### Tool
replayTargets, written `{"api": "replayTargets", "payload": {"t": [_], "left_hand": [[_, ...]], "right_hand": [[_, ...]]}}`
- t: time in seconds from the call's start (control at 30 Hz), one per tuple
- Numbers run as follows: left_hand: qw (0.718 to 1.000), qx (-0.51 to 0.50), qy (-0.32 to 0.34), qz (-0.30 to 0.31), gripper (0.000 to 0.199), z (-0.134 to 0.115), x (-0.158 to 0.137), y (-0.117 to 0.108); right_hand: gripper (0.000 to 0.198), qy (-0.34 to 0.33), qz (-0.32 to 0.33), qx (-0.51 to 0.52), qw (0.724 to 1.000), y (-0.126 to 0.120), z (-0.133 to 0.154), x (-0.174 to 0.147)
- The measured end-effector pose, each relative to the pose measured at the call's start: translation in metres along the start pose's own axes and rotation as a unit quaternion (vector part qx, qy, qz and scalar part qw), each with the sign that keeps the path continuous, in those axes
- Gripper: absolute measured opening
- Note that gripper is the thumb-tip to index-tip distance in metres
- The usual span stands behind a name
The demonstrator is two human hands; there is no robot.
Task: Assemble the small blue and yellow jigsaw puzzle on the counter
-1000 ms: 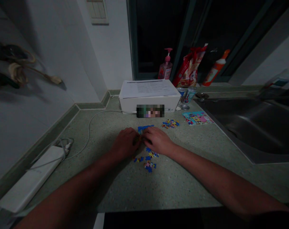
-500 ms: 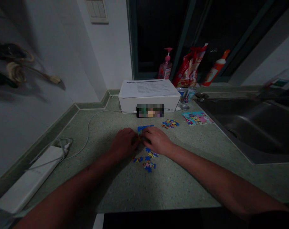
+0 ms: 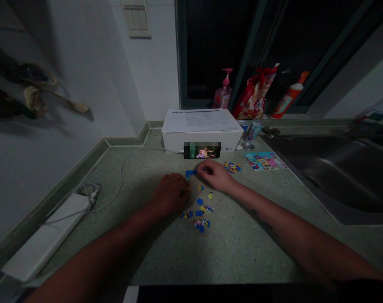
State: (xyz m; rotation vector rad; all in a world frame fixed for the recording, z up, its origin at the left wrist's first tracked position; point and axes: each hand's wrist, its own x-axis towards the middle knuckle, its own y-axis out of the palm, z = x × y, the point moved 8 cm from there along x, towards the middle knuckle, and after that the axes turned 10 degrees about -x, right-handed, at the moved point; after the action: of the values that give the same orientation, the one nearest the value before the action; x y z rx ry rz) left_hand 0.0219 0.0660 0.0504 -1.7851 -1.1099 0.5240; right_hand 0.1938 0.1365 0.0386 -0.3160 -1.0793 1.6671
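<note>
My left hand [image 3: 172, 192] rests on the counter with fingers bent, thumb and fingertips closed at the left edge of a partly joined blue jigsaw section [image 3: 189, 173]. A bit of yellow puzzle shows at those fingertips; the fingers hide the rest. My right hand [image 3: 218, 174] is curled in a pinch at the section's right end, its fingertips at a blue puzzle piece mostly hidden by them. Loose puzzle pieces [image 3: 200, 188] and a pale yellow piece [image 3: 210, 195] lie between the hands. Closer to me are several joined clusters [image 3: 201, 224].
A pile of puzzle pieces [image 3: 232, 167] lies beyond my right hand, near a colourful picture sheet [image 3: 265, 160]. A phone [image 3: 202, 150] leans on a white box [image 3: 175, 141]. The sink [image 3: 305, 168] is at right, a power strip [image 3: 46, 240] at left.
My right hand has moved away from my left, up and to the right, uncovering small pieces between them. The left hand stays by the puzzle section. The whole view has shifted slightly.
</note>
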Motion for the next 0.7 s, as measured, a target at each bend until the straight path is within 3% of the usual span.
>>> {"api": "replayTargets", "payload": {"t": [0.1,0.33,0.5,0.7], "left_hand": [[1.0,0.009,0.001,0.0,0.015,-0.002,0.001,0.003],[1.0,0.018,-0.012,-0.014,0.018,-0.004,-0.001,0.001],[1.0,0.018,-0.003,-0.014,0.012,-0.005,0.0,0.004],[1.0,-0.004,0.0,-0.018,0.008,0.002,0.001,0.013]], "right_hand": [[0.012,0.023,0.035,0.043,0.998,0.007,-0.005,0.014],[0.016,-0.005,0.071,0.089,0.993,0.017,0.003,0.028],[0.023,0.022,0.047,0.118,0.992,0.008,-0.023,0.046],[0.026,0.063,0.065,0.171,0.981,0.016,-0.044,0.059]]}}
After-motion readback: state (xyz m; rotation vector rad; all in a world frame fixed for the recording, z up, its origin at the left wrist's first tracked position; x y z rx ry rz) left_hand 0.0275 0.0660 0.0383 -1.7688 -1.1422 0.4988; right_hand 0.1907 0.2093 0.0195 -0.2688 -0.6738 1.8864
